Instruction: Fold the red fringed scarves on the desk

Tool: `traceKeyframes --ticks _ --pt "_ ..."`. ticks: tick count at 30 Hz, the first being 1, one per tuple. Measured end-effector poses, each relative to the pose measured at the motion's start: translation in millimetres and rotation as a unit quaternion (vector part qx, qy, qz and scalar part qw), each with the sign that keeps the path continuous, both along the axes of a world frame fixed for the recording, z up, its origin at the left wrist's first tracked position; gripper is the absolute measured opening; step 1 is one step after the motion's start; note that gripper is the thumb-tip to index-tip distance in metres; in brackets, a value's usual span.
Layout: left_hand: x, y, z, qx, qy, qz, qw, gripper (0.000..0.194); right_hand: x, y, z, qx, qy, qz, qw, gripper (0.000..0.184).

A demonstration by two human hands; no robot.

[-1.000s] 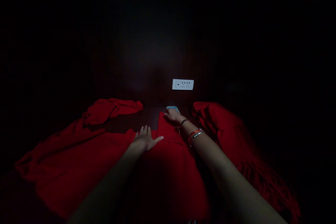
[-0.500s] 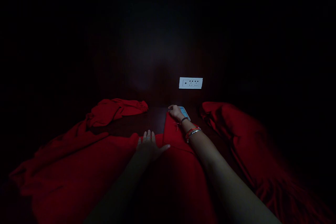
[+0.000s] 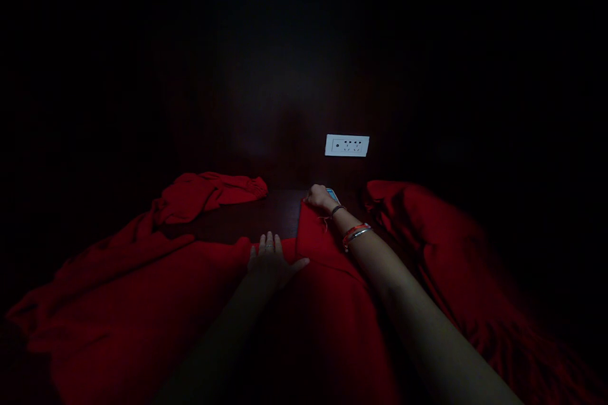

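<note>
A broad red cloth [image 3: 156, 304], like a scarf or shawl, lies spread in front of me. My left hand [image 3: 273, 262] rests flat on it near its far edge, fingers spread, a ring on one finger. Further out, my right hand [image 3: 320, 197] is closed at the far corner of a folded red strip [image 3: 316, 237] of the cloth and grips its edge. The fingertips are partly hidden. Bracelets circle the right wrist and forearm. Just behind that hand shows a light-blue flat object [image 3: 332, 193], mostly covered by it.
A white socket plate [image 3: 347, 145] is on the dark wall beyond. A bunched red cloth [image 3: 209, 193] lies at the far left; a fringed red cloth [image 3: 446, 247] lies on the right. Dark tabletop [image 3: 237, 218] shows between them. The surroundings are very dark.
My right hand's fingers have curled in around the strip's far corner, and the hand covers more of the light-blue object. My left hand stays flat in place. The view has shifted slightly.
</note>
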State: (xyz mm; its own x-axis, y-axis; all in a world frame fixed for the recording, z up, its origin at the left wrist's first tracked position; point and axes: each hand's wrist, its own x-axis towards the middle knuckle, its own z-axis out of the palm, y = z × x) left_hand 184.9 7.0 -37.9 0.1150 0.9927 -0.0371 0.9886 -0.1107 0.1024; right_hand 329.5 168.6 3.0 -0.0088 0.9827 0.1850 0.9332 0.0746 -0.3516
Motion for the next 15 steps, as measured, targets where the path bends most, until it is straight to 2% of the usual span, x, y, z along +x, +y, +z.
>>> traceKeyframes --ticks 8,15 --pt "0 -3 1.6 0.002 0.014 -0.003 1.0 0.097 1 -3 9.4 0.024 -0.038 -0.102 0.994 0.029" --pt "2 -4 1.4 0.0 0.005 0.0 1.0 0.096 9 10 -0.7 0.019 -0.041 -0.135 0.99 0.028"
